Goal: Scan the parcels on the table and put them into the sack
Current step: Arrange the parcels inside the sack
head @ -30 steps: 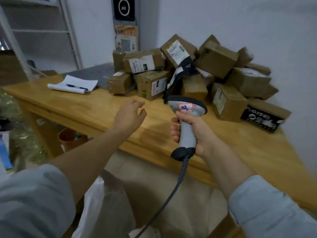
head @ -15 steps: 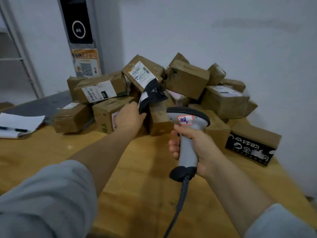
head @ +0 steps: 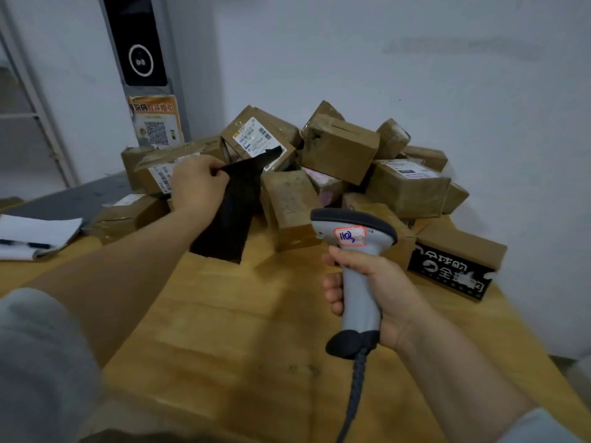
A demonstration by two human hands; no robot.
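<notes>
"Two hands, both busy?"

"Both. The left hand [head: 200,182] pinches the top edge of a flat black plastic mailer bag [head: 230,215] between thumb and curled fingers. The bag is matte and limp and hangs in front of the parcels. Its lower edge is down by the tabletop, though whether it touches cannot be told."

"And the other?"

"The right hand [head: 377,292] has its fingers wrapped round the smooth handle of one pistol-shaped grey plastic barcode scanner [head: 355,251]. The scanner has a black rim and base, one red-edged white sticker [head: 350,235] with handwritten digits, and one dark ribbed cable [head: 355,388] trailing down."

"How many parcels?"

"A dozen or so in a heap of brown cardboard boxes [head: 339,148] against the white wall. They overlap too much for an exact count. All are rectangular, many are glossy with clear tape, and several carry white printed labels. One box with a black printed band [head: 454,266] lies at the right."

"What holds them?"

"One pale wooden plank table [head: 240,330]. At its left edge lie one white paper notepad [head: 35,231] and one dark pen [head: 25,243]."
</notes>
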